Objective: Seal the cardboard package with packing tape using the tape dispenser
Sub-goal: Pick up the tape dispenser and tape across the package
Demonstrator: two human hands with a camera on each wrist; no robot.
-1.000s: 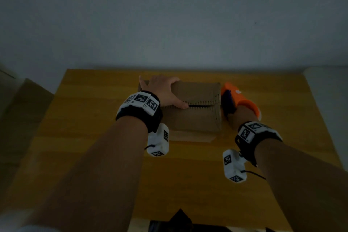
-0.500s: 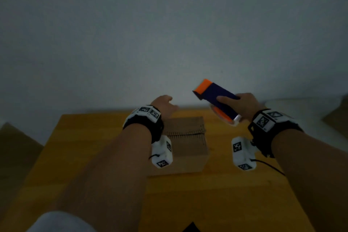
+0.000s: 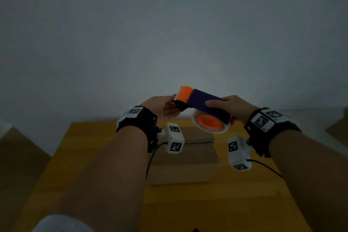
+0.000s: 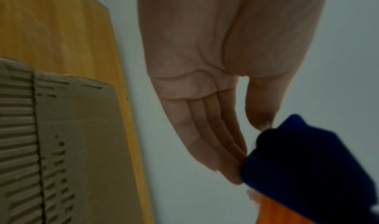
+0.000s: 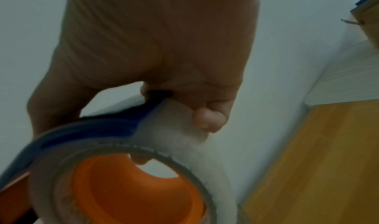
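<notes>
The orange and blue tape dispenser (image 3: pixel 203 100) with its clear tape roll (image 3: pixel 211 124) hangs in the air above the far side of the table. My right hand (image 3: pixel 226 105) grips its blue body; in the right wrist view its fingers (image 5: pixel 209 119) curl over the roll (image 5: pixel 123 187). My left hand (image 3: pixel 175 105) pinches the dispenser's front end (image 4: pixel 307 170) between thumb and straight fingers (image 4: pixel 215 138). The cardboard package (image 3: pixel 188 164) lies flat on the wooden table (image 3: pixel 113 156) below both hands, its toothed flap seam facing up (image 4: pixel 82 138).
A grey wall rises just behind the table's far edge (image 4: pixel 115 49). Brown cardboard (image 3: pixel 339 128) stands off the table's right side beside a white surface (image 3: pixel 310 117). Another brown shape (image 3: pixel 18 156) sits left of the table.
My right hand lifted the dispenser off the table beside the package and brought it up to the middle. My left hand left the package and rose to take the dispenser's front end.
</notes>
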